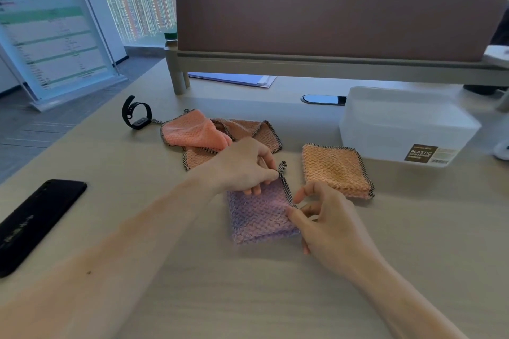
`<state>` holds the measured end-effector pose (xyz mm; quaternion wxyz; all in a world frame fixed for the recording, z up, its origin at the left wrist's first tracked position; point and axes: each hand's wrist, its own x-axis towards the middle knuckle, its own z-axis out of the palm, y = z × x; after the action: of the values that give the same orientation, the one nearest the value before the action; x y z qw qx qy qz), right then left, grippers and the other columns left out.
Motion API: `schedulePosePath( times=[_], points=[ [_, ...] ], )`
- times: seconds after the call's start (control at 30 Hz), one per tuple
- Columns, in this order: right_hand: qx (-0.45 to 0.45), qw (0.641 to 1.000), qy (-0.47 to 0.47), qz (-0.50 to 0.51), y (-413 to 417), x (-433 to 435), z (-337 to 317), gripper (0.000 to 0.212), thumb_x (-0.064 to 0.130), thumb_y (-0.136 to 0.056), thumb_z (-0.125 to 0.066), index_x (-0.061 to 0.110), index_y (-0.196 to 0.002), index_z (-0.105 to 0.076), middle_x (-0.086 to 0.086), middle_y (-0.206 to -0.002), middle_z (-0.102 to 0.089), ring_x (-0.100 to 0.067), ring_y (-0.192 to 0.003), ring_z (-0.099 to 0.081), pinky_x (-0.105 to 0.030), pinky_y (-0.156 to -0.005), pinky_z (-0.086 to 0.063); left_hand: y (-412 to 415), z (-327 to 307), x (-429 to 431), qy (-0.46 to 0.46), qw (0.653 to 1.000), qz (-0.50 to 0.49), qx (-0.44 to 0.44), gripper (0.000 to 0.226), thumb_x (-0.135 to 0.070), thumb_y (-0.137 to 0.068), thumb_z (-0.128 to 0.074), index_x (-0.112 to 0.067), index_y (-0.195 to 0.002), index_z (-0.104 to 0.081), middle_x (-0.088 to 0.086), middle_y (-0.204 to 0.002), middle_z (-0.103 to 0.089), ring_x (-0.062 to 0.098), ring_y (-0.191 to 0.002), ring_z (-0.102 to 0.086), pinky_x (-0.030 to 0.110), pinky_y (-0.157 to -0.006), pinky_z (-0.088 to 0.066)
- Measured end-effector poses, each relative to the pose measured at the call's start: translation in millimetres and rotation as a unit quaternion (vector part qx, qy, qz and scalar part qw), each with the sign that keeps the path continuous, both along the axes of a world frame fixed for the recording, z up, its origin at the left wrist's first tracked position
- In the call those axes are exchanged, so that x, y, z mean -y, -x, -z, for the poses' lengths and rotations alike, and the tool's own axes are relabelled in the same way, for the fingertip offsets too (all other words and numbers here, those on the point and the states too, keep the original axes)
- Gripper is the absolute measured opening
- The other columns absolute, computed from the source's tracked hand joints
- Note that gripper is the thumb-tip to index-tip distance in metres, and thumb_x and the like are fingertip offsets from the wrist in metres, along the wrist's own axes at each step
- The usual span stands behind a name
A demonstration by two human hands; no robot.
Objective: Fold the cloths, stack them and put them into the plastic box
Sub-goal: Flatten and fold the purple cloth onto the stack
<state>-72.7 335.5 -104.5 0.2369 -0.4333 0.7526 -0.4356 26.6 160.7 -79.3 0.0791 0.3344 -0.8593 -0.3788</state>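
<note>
A folded purple cloth (259, 214) with a dark trim lies on the desk in front of me. My left hand (245, 165) pinches its far right corner near the hanging loop. My right hand (327, 217) pinches the trimmed right edge lower down. To the right rests a folded orange cloth (334, 169), square and flat. Behind the purple one, two pink cloths (198, 132) lie crumpled and overlapping. The translucent plastic box (405, 124) with a brown label stands at the right rear, its lid on.
A black phone (35, 220) lies at the left desk edge. A black wristwatch (136, 114) stands behind the pink cloths. A brown partition on a raised shelf (330, 63) crosses the back, with papers (234, 79) under it. A white object (501, 150) sits at the far right.
</note>
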Motion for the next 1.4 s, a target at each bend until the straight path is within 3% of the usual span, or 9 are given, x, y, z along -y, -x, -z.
schedulePosePath(
  times=[0.23,0.33,0.5,0.6,0.67,0.77,0.9,1.23,1.4],
  points=[
    [-0.427,0.904,0.01,-0.016,-5.5,-6.6,-9.6,0.034,0.049,-0.087,-0.067,0.026,-0.111,-0.057,0.012,-0.099,-0.063,-0.014,-0.09,-0.065,-0.025,-0.064,-0.048,-27.3,12.0,-3.5,0.204,0.971,-0.095,-0.079,0.02,-0.029,-0.087,-0.074,-0.028,-0.105,-0.067,-0.01,-0.085,-0.068,0.004,-0.075,-0.063,0.02,-0.068,-0.048],
    [-0.468,0.873,0.055,-0.128,-18.4,7.0,1.1,0.054,0.05,-0.093,-0.053,0.015,-0.132,-0.06,-0.002,-0.136,-0.062,-0.023,-0.127,-0.058,-0.039,-0.101,-0.052,-52.5,24.1,-0.6,0.284,0.952,-0.071,-0.094,0.023,-0.03,-0.092,-0.067,-0.028,-0.115,-0.065,-0.009,-0.115,-0.063,0.011,-0.107,-0.058,0.028,-0.094,-0.045],
    [-0.383,0.887,-0.13,-0.223,-12.4,12.2,25.8,0.084,0.071,-0.098,-0.009,0.018,-0.161,0.009,0.003,-0.169,0.016,-0.009,-0.154,0.02,-0.034,-0.128,0.003,-67.7,53.6,-19.2,0.282,0.954,0.072,0.077,0.072,-0.061,-0.097,-0.016,-0.029,-0.162,-0.018,-0.014,-0.168,-0.017,0.003,-0.155,-0.005,0.03,-0.126,0.002],
    [-0.378,0.886,-0.144,-0.227,-5.2,9.9,28.1,0.086,0.073,-0.094,-0.005,0.021,-0.158,0.019,0.008,-0.167,0.025,-0.003,-0.15,0.029,-0.031,-0.127,0.009,-72.1,56.6,-17.3,0.259,0.951,0.074,0.151,0.089,-0.078,-0.088,-0.001,-0.031,-0.163,-0.002,-0.012,-0.17,-0.006,0.005,-0.156,0.002,0.033,-0.127,0.003],
    [-0.372,0.888,-0.14,-0.23,-5.7,10.2,28.8,0.083,0.07,-0.098,-0.012,0.022,-0.158,0.019,0.009,-0.167,0.025,-0.003,-0.15,0.029,-0.031,-0.126,0.009,-65.9,43.5,-11.2,0.22,0.965,0.03,0.139,0.085,-0.077,-0.09,-0.023,-0.028,-0.159,-0.027,-0.008,-0.162,-0.031,0.012,-0.15,-0.025,0.032,-0.124,-0.016],
    [-0.377,0.888,-0.133,-0.228,-6.4,10.4,32.2,0.083,0.07,-0.099,-0.013,0.022,-0.158,0.019,0.009,-0.167,0.023,-0.002,-0.15,0.028,-0.03,-0.126,0.01,-45.4,16.6,4.2,0.161,0.979,-0.024,0.122,0.043,-0.055,-0.087,-0.066,-0.019,-0.112,-0.064,-0.001,-0.109,-0.061,0.016,-0.103,-0.058,0.03,-0.089,-0.046],
    [-0.376,0.888,-0.128,-0.229,-5.7,9.5,32.3,0.083,0.07,-0.099,-0.012,0.022,-0.158,0.018,0.01,-0.167,0.023,-0.001,-0.15,0.028,-0.029,-0.126,0.011,-19.9,-4.7,10.4,0.04,0.98,0.015,0.193,0.031,-0.032,-0.078,-0.076,-0.021,-0.062,-0.051,0.0,-0.065,-0.047,0.018,-0.064,-0.041,0.033,-0.062,-0.031],
    [-0.278,0.929,-0.088,-0.227,6.0,6.5,28.3,0.084,0.069,-0.098,-0.024,0.023,-0.162,0.006,0.013,-0.17,0.01,0.0,-0.154,0.011,-0.031,-0.128,-0.005,-7.0,-19.0,0.7,-0.174,0.982,-0.048,0.049,0.018,-0.022,-0.091,-0.074,-0.012,-0.097,-0.06,0.007,-0.097,-0.07,0.016,-0.081,-0.069,0.031,-0.067,-0.061],
    [-0.315,0.917,-0.082,-0.23,5.2,3.9,31.4,0.084,0.068,-0.099,-0.021,0.02,-0.161,0.008,0.011,-0.169,0.014,-0.002,-0.153,0.017,-0.031,-0.127,0.001,0.9,-6.1,3.2,-0.072,0.991,-0.111,0.03,0.04,-0.035,-0.082,-0.082,-0.014,-0.106,-0.059,0.002,-0.104,-0.062,0.018,-0.091,-0.061,0.033,-0.072,-0.055]
  ],
)
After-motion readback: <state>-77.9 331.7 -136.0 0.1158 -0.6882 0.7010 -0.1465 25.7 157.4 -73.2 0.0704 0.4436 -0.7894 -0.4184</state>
